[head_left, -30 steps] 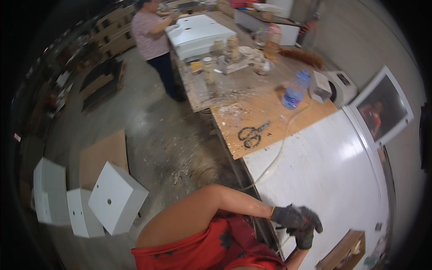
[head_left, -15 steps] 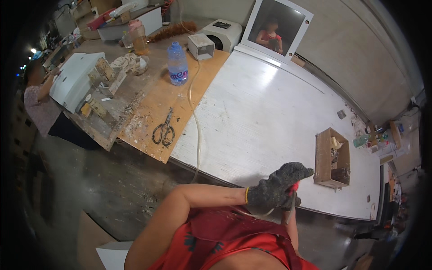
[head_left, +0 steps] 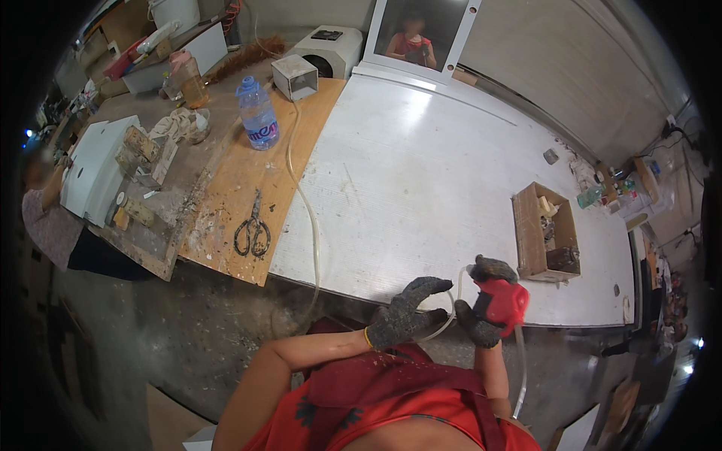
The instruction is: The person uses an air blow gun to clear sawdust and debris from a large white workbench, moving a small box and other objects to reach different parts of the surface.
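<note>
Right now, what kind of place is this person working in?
Probably a workshop. A long white worktable stands beside a messy, paint-spattered wooden bench with scissors lying on it. A small wooden box of odd parts sits on the table, and both hands wear grey work gloves.

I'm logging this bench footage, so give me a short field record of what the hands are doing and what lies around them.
left hand: gloved left hand, fingers on the clear hose
right hand: gloved right hand, gripping a red tool
surface: white table
near right hand: open wooden box holding small parts
on plywood board: scissors, water bottle
background: another person's sleeve at far left
</note>
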Motion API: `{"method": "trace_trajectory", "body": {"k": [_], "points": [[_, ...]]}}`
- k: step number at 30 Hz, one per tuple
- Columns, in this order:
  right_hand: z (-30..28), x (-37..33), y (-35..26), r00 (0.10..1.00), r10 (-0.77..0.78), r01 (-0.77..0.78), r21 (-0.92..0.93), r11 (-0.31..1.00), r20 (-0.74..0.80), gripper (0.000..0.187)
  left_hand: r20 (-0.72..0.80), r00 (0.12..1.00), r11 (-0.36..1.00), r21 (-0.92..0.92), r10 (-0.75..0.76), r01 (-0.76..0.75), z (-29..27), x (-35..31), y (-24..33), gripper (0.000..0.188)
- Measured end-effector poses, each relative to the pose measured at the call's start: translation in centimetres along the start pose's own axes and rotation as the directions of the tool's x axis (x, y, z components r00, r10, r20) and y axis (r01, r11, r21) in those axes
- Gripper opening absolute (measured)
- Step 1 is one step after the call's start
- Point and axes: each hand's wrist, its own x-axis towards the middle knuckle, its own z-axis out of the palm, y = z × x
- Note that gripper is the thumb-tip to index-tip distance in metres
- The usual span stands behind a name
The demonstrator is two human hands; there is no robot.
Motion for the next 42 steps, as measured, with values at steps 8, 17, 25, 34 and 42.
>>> {"method": "trace_trajectory", "body": {"k": [8,17,25,34,42], "points": [[-4.0,-1.0,1.5,0.975,0.152,-0.181,-0.183,0.966,-0.159,0.057,0.075,0.990,0.987,-0.100,-0.116,0.123,0.6,-0.6,-1.6,0.051],[-8.7,0.9,-1.1,0.815,-0.334,0.098,-0.456,0.884,-0.473,0.041,0.075,0.977,0.966,-0.152,-0.200,0.210,1.1,-1.2,-3.0,0.047],[-14.6,2.2,-3.0,0.746,-0.396,0.188,-0.401,0.897,-0.536,0.042,0.043,0.977,0.977,-0.049,-0.207,0.209,1.7,-1.2,-4.3,0.052],[-15.2,2.1,-3.1,0.754,-0.377,0.172,-0.393,0.903,-0.538,0.043,0.127,0.970,0.974,-0.063,-0.208,0.217,1.5,-1.2,-6.0,0.046],[-9.7,2.9,-0.8,0.849,-0.281,0.135,-0.330,0.934,-0.447,0.045,0.175,0.976,0.975,-0.157,-0.129,0.157,0.6,-0.9,-5.5,0.045]]}}
